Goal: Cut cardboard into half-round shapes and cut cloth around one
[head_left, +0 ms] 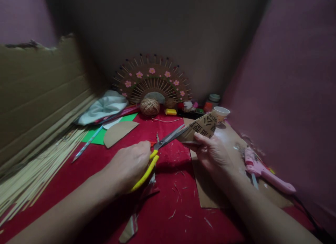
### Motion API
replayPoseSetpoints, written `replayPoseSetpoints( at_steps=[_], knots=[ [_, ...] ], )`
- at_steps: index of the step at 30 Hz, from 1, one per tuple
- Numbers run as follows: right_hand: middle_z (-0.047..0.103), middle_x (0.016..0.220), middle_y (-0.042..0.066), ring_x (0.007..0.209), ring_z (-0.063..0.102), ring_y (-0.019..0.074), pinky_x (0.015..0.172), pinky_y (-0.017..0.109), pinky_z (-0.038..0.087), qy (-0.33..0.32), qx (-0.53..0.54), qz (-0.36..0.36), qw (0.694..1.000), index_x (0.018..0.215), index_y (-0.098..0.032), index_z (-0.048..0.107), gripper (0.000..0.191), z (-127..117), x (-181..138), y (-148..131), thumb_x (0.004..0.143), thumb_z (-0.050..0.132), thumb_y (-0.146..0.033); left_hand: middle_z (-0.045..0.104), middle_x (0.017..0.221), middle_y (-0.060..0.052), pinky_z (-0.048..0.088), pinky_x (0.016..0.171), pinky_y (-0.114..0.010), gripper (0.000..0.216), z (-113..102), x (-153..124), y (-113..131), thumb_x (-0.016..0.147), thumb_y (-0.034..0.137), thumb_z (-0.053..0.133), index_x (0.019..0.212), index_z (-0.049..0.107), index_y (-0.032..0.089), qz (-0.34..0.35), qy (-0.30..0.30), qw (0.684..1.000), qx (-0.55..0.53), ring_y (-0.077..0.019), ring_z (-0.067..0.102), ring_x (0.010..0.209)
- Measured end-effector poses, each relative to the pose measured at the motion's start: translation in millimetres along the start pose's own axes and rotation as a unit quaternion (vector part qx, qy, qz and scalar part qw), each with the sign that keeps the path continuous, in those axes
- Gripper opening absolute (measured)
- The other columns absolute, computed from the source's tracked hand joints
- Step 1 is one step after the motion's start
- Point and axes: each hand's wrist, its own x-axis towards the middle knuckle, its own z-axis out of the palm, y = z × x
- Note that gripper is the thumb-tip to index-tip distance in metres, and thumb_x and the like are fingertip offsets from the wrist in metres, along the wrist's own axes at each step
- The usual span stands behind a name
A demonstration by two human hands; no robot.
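My left hand [135, 163] is closed round the yellow handles of a pair of scissors [164, 141], whose blades are parted and point right. Between thumb and fingers, my right hand [214, 153] grips a piece of brown cardboard [201, 128] printed with black characters. The blade tips lie at the left edge of this cardboard; whether they bite into it I cannot tell. A half-round cardboard piece [119, 132] lies left of the scissors. Below them, a narrow cardboard scrap [130, 230] rests on the red cloth [168, 202].
Thin sticks [49, 167] spread along the left beside a pencil [88, 144] and green paper [96, 135]. A decorated fan [153, 74] stands at the back behind a twine ball [149, 106]. At right, a pink glue gun [270, 174] lies on a cardboard sheet [210, 188], near a white cup [222, 111].
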Motion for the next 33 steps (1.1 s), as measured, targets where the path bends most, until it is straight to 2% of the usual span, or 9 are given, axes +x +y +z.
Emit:
replayPoseSetpoints(
  at_steps=[4,7,17,24,30,33],
  knots=[
    [0.066,0.075,0.0,0.063,0.061,0.0152,0.069,0.038,0.056,0.004,0.02,0.009,1.0,0.086,-0.017,0.063,0.019,-1.1,0.8,0.6,0.069,0.064,-0.008,0.06,0.076,-0.01,0.038,0.054,-0.031,0.03,0.2,1.0,2.3,0.087,0.036,0.024,0.081,0.047,0.018,-0.003,-0.008,0.999,0.033,-0.0235,0.059,0.066],
    [0.065,0.072,-0.001,0.061,0.06,0.0139,0.07,0.038,0.056,0.003,0.033,0.011,0.999,0.087,-0.018,0.062,0.022,-0.2,-0.2,0.3,0.069,0.062,-0.006,0.06,0.076,-0.013,0.038,0.052,-0.032,0.03,-0.6,1.2,3.6,0.086,0.035,0.026,0.083,0.049,0.016,-0.007,-0.004,0.999,0.053,-0.0252,0.059,0.064],
    [0.067,0.076,0.001,0.067,0.063,0.0167,0.072,0.039,0.056,-0.001,0.047,0.012,0.999,0.092,-0.017,0.061,0.027,0.0,0.1,2.8,0.068,0.062,-0.005,0.061,0.072,-0.013,0.039,0.047,-0.031,0.028,-1.8,-0.3,3.9,0.079,0.039,0.037,0.082,0.052,0.015,0.001,0.008,0.996,0.089,-0.0254,0.061,0.06],
    [0.068,0.072,-0.001,0.061,0.063,0.0169,0.071,0.043,0.056,-0.003,0.059,0.021,0.998,0.093,-0.019,0.062,0.029,0.6,1.2,1.2,0.069,0.06,-0.003,0.06,0.064,-0.01,0.032,0.044,-0.032,0.032,-7.3,-3.4,3.9,0.085,0.035,0.026,0.08,0.051,0.017,0.009,0.01,0.994,0.106,-0.0301,0.062,0.059],
    [0.07,0.081,0.001,0.068,0.066,0.0182,0.072,0.04,0.055,-0.013,0.036,0.004,0.999,0.098,-0.019,0.061,0.034,-1.9,3.3,3.9,0.067,0.063,-0.005,0.061,0.08,-0.01,0.037,0.051,-0.029,0.024,-6.7,-1.3,1.7,0.084,0.033,0.03,0.078,0.048,0.018,0.019,-0.006,0.999,0.031,-0.0203,0.058,0.064],
    [0.07,0.08,0.0,0.066,0.066,0.0185,0.07,0.04,0.056,-0.031,0.033,0.007,0.999,0.101,-0.021,0.06,0.039,-3.3,3.7,8.2,0.065,0.064,-0.005,0.059,0.082,-0.01,0.039,0.056,-0.029,0.025,-6.2,-0.8,2.7,0.084,0.036,0.03,0.078,0.047,0.018,0.006,-0.001,1.0,0.015,-0.019,0.056,0.067]
  ],
)
